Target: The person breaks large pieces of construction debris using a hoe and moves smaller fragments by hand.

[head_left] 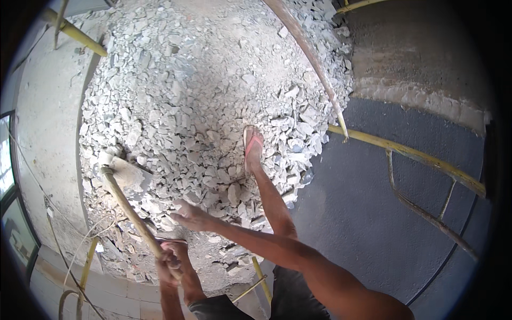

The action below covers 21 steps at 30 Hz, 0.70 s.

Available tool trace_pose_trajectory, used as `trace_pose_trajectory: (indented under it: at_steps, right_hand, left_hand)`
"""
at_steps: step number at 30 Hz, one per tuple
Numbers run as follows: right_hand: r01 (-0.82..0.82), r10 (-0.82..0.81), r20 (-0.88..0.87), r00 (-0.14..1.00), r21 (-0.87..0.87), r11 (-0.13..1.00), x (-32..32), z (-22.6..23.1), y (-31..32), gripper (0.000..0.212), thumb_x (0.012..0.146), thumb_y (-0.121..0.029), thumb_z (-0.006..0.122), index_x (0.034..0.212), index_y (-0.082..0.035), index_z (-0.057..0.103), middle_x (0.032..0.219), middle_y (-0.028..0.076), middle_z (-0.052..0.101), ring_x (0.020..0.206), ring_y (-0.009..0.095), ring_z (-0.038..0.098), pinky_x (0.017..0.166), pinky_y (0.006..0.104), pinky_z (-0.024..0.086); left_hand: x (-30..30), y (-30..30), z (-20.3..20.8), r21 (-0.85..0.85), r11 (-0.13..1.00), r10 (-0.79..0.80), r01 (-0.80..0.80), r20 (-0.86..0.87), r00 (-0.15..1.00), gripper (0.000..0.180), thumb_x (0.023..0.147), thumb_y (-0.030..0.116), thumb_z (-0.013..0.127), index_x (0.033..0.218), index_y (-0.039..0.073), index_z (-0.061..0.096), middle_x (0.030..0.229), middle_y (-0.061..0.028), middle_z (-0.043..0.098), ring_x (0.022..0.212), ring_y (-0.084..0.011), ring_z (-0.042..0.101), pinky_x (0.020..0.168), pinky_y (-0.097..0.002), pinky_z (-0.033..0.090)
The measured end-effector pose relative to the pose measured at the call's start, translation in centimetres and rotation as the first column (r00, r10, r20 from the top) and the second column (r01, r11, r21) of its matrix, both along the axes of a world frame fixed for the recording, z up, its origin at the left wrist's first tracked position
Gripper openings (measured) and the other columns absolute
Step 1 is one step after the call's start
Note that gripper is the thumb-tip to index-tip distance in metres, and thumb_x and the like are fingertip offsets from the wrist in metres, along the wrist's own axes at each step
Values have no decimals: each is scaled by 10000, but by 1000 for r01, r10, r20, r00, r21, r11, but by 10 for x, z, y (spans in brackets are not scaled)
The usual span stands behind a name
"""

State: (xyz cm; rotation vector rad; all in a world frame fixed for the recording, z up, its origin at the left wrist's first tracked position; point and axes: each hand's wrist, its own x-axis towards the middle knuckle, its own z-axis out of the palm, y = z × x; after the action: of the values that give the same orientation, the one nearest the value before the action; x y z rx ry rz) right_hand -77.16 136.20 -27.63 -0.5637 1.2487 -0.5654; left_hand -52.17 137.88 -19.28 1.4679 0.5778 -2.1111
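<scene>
My left hand (169,264) is closed around the lower end of a wooden hoe handle (131,209). The handle slants up and to the left, where a broad, dusty hoe blade (129,177) rests on the rubble. My right hand (191,215) reaches across above the stones, apart from the handle; its fingers are slightly blurred but look spread, with nothing visible in them. Under both hands lies a big heap of broken grey-white rubble (176,125). My right foot, in a pink flip-flop (253,143), stands on the heap, and my left foot is partly hidden behind the handle and hand.
Yellow scaffold pipes (408,154) cross at the right, above a dark grey surface (362,213). A long pole (314,58) slants in from the top. Left of the heap runs a pale concrete slab (53,112). Thin cables (69,273) hang at the lower left.
</scene>
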Motion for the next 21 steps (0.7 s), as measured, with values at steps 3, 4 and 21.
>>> trace_pose_trajectory:
  at_steps: [3,4,21]
  right_hand:
    - [-42,38,35,999,123,991,52,-42,18,992,886,-726,525,1454,58,309,1312,351,535,1198,424,577,1021,463,471]
    - [-96,60,176,983,206,974,68,-31,6,1071,845,-785,521,1432,87,317,1331,367,511,1240,432,547,1053,459,447]
    - [755,-755,-25,655,32,654,-107,25,-39,341,929,-107,626,1194,-63,415,828,56,560,543,149,552,466,296,484]
  left_hand:
    - [-94,55,15,91,910,-402,406,441,803,485,840,-33,515,1266,143,363,682,-15,450,457,-96,431,355,-239,401]
    - [-89,76,26,79,865,-460,495,515,723,537,816,-44,526,1292,97,321,705,-38,471,454,-125,454,357,-264,425]
    - [-188,22,38,-211,-17,-643,977,751,151,531,802,50,608,1286,63,388,841,-310,631,847,-562,598,664,-584,485]
